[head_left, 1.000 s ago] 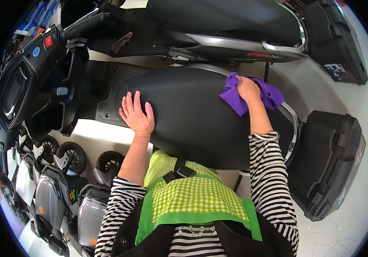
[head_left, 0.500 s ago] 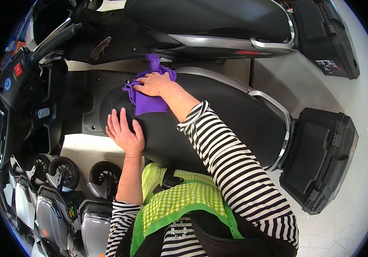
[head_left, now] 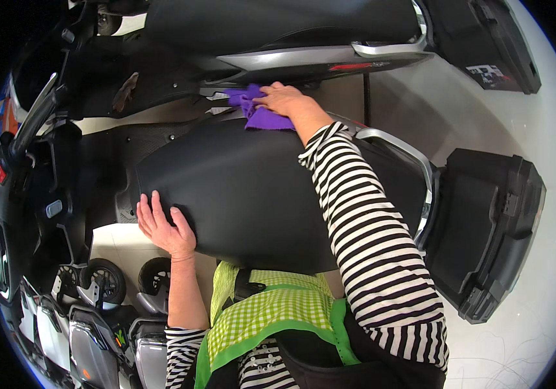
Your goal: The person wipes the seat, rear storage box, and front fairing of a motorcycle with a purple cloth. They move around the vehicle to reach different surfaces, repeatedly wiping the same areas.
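Note:
A scooter with a wide black seat [head_left: 245,188] stands crosswise in front of me. At the seat's far edge, my right hand [head_left: 286,100] grips a bunched purple cloth [head_left: 269,119] and presses it against the scooter's far side. Part of the cloth hangs over the seat's rim, and some fingers are hidden in its folds. My left hand [head_left: 168,228] rests on the near front edge of the seat, fingers stretched and thumb apart, holding nothing.
A second black scooter [head_left: 278,26] stands close behind, with a dry brown leaf-like scrap [head_left: 125,92] on its footboard. A black top box [head_left: 469,227] is mounted at the right. Handlebars [head_left: 35,120] are at the left; small grey wheeled vehicles [head_left: 90,337] crowd the lower left.
My right hand has carried the cloth from the seat's top over to its far edge. My left hand has slid slightly left along the near edge. The view has shifted a little.

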Demonstrator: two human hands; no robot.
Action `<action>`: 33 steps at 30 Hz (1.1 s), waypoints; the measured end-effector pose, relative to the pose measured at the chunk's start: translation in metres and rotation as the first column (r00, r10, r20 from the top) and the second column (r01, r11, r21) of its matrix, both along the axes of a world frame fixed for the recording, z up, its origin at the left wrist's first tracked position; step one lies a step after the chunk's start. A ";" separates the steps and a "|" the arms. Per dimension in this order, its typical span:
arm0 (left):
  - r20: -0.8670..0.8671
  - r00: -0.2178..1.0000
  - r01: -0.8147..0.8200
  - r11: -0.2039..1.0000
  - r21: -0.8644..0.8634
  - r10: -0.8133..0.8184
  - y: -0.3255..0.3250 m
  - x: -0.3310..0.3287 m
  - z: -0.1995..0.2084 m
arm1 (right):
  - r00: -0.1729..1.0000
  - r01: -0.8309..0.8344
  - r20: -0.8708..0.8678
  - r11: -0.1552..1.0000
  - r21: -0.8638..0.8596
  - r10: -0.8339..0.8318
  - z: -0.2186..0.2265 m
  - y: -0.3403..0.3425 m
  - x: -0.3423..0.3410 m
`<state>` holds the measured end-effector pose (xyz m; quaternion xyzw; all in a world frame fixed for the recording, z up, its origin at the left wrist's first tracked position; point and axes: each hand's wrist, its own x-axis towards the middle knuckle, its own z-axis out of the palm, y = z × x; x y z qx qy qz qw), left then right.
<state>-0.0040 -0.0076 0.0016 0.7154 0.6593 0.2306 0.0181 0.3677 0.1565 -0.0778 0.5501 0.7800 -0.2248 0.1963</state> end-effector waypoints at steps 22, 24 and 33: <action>-0.032 0.999 0.009 0.999 0.054 -0.007 0.001 -0.006 -0.012 | 0.455 0.673 0.256 0.518 0.528 -0.853 0.136 -0.256 0.208; -0.023 1.000 0.007 0.998 0.063 -0.005 0.002 -0.006 -0.013 | 0.455 0.635 0.168 0.451 0.627 -0.874 0.135 -0.272 0.207; -0.069 0.997 -0.037 0.999 0.023 0.039 0.003 -0.008 -0.017 | 0.349 0.620 0.075 0.291 0.729 -0.934 0.146 -0.322 0.158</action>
